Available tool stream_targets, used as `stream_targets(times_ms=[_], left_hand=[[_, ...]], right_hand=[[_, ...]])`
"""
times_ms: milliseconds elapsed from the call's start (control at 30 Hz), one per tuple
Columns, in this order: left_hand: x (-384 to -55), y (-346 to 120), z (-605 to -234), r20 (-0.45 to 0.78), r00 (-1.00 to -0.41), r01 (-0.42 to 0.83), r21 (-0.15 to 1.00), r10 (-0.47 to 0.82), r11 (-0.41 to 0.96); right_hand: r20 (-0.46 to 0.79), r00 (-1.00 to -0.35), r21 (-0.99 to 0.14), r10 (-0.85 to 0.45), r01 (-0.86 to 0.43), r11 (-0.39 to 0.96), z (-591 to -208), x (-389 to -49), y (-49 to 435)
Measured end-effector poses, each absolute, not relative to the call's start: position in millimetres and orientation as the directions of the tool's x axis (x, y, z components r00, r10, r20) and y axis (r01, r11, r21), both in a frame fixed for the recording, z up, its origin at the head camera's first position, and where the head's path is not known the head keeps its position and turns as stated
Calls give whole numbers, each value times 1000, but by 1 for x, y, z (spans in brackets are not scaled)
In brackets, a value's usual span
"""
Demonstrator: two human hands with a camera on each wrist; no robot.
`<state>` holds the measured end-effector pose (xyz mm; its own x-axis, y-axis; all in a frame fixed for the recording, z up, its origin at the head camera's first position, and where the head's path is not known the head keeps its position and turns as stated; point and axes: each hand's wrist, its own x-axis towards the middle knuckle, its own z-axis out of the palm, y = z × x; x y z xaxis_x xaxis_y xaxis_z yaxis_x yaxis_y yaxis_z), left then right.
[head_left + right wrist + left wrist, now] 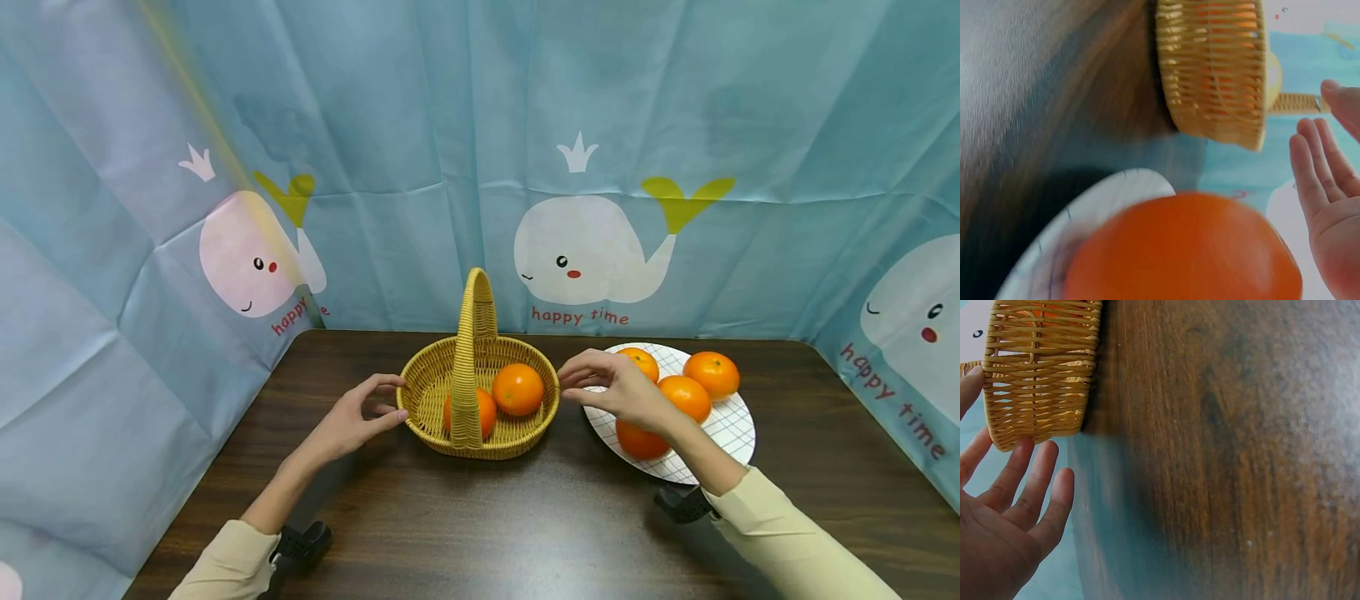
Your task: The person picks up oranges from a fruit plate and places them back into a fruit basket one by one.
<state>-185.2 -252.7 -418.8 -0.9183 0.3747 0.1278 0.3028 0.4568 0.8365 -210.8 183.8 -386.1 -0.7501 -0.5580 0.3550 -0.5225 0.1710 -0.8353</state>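
A yellow woven basket (427,443) with a tall arched handle (467,358) stands near the table's far edge. Two oranges lie inside: one orange (518,389) right of the handle, another orange (487,413) partly hidden behind it. My left hand (347,427) touches the basket's left end with fingertips and thumb; in the left wrist view its fingers (1041,469) are spread and nearly straight against the weave. On the other side, my right hand (618,390) hovers by the right rim, holding nothing. The right wrist view shows a gap between its extended fingers (1310,169) and the basket.
Under and behind my right arm, a white plate (733,435) with a grid pattern bears several oranges, including one orange (711,376) at its far edge. A blue curtain (390,167) printed with whales encloses the back and sides of the dark wooden table (495,525).
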Motion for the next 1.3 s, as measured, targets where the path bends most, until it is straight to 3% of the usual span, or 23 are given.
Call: stream_targets(times_ms=[367,767,1100,1300], left_hand=[[-185,-253,-418,122,-920,296,839,373,456],[-186,-253,-419,124,-923,297,831,366,469],[-184,-252,-418,127,-921,299,838,369,456],[-183,-252,-417,131,-920,300,842,369,448]], right_hand=[[344,-812,-825,-471,-501,261,-372,-206,225],[298,-834,-820,-464,-473,324,-366,-194,273],[270,-811,-790,-519,-495,362,-372,-182,294],[274,-790,-810,-548,-497,312,-376,-174,301]])
